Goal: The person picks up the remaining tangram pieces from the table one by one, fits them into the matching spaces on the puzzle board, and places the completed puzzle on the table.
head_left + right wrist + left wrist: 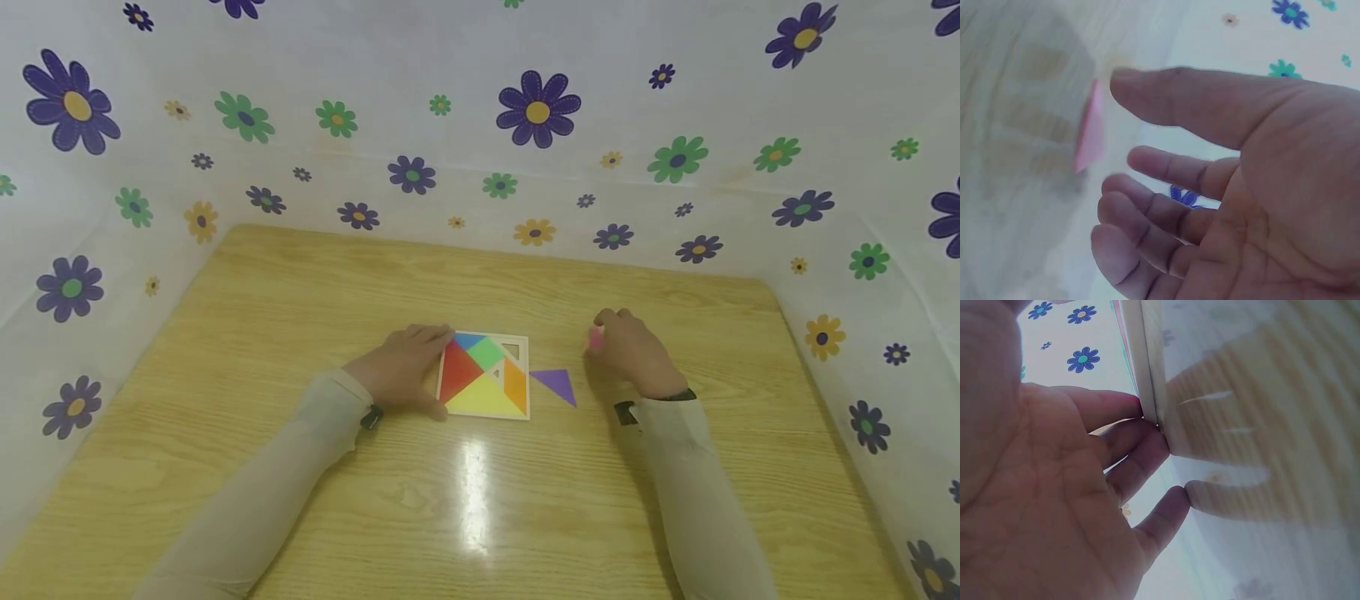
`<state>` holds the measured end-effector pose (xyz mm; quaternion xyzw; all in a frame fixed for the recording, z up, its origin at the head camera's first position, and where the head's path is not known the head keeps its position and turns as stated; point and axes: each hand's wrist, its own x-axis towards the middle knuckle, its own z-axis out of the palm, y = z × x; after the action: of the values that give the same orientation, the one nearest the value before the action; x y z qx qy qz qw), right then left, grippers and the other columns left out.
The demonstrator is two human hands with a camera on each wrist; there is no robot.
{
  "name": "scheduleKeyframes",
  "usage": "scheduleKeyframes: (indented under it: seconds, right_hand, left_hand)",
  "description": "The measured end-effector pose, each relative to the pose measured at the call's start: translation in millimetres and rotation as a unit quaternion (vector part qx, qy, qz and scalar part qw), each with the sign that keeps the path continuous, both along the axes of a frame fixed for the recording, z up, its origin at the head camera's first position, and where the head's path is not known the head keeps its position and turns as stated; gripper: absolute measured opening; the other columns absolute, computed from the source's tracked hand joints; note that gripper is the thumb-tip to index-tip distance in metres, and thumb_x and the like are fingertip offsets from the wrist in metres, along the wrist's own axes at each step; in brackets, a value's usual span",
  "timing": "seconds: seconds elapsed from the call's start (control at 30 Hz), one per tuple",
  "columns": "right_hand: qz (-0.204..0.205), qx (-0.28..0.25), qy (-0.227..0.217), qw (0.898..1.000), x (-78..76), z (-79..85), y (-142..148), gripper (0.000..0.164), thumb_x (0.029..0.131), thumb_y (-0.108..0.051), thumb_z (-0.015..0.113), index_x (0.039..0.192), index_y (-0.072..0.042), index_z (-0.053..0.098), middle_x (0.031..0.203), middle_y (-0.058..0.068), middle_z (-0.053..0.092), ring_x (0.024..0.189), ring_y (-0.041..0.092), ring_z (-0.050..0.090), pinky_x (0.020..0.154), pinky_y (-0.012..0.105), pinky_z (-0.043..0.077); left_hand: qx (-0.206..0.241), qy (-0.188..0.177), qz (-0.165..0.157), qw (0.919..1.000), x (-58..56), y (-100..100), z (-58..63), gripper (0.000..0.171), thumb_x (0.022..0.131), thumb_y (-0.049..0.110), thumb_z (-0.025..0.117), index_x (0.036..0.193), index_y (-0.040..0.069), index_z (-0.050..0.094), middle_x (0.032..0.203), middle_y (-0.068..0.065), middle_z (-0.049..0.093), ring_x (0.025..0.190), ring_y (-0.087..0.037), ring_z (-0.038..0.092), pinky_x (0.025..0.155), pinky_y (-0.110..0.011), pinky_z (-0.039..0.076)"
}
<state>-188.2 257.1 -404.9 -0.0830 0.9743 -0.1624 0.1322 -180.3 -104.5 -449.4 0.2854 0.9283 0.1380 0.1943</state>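
Observation:
A square tangram board with a pale frame lies on the table, holding red, blue, green, yellow and orange pieces. Bare triangular gaps show at its upper right and between the green and yellow pieces. My left hand rests along the board's left side, fingertips at its edge and thumb by the lower left corner. Just right of the board lies a purple triangle. Farther right, my right hand is over a pink triangle. Its thumb and fingers stand apart from each other, with the pink piece just beyond their tips.
The wood-grain table reflects light in front of the board. White flowered cloth rises along the table's back, left and right sides.

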Motion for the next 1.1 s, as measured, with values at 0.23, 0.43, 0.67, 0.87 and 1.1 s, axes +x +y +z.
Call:
scheduleKeyframes:
  seconds: [0.23, 0.43, 0.67, 0.87, 1.1]
  right_hand:
    - [0.031, 0.008, 0.004, 0.999, -5.5, -10.6, 5, 0.011, 0.102, -0.015, 0.059, 0.101, -0.005, 0.063, 0.108, 0.023, 0.054, 0.103, 0.040, 0.052, 0.081, 0.051, 0.050]
    - [0.023, 0.012, -0.001, 1.000, -8.0, -13.9, 5, 0.028, 0.101, -0.008, 0.051, 0.124, 0.003, 0.063, 0.114, 0.025, 0.058, 0.100, 0.036, 0.054, 0.087, 0.051, 0.051]
    - [0.018, 0.007, -0.003, 1.000, -8.8, -15.1, 6, 0.027, 0.098, -0.006, 0.057, 0.120, 0.009, 0.061, 0.107, 0.023, 0.064, 0.094, 0.033, 0.057, 0.084, 0.048, 0.052]
    - [-0.006, -0.004, -0.017, 1.000, -7.9, -11.2, 6, 0.025, 0.101, -0.015, 0.063, 0.114, 0.005, 0.063, 0.110, 0.025, 0.067, 0.095, 0.035, 0.061, 0.084, 0.048, 0.053]
    - [-0.034, 0.003, -0.049, 0.998, -7.2, -6.4, 8, 0.034, 0.102, -0.028, 0.064, 0.109, 0.005, 0.069, 0.112, 0.022, 0.068, 0.097, 0.034, 0.062, 0.083, 0.046, 0.053]
  left_hand:
    - [0.001, 0.000, -0.005, 1.0000, 1.2, -1, 4.5, 0.124, 0.076, 0.067, 0.081, 0.166, 0.011, 0.018, 0.172, -0.005, 0.020, 0.158, -0.029, 0.016, 0.128, -0.047, 0.015]
    - [0.008, 0.005, -0.011, 0.9999, 2.3, -1, 7.0, 0.123, 0.076, 0.066, 0.081, 0.166, 0.009, 0.019, 0.172, -0.008, 0.021, 0.157, -0.032, 0.018, 0.128, -0.049, 0.016]
    - [0.009, 0.001, -0.007, 0.9999, 2.2, -1, 6.5, 0.122, 0.077, 0.065, 0.081, 0.166, 0.010, 0.019, 0.172, -0.006, 0.021, 0.157, -0.031, 0.017, 0.128, -0.048, 0.016]
    - [0.010, 0.002, -0.009, 0.9999, 0.8, -1, 5.8, 0.122, 0.077, 0.065, 0.081, 0.166, 0.010, 0.019, 0.172, -0.006, 0.021, 0.157, -0.031, 0.017, 0.128, -0.048, 0.016]
    - [0.006, -0.002, -0.004, 1.0000, 1.8, 0, 7.7, 0.122, 0.077, 0.065, 0.081, 0.166, 0.011, 0.019, 0.172, -0.005, 0.021, 0.157, -0.030, 0.016, 0.128, -0.049, 0.016]
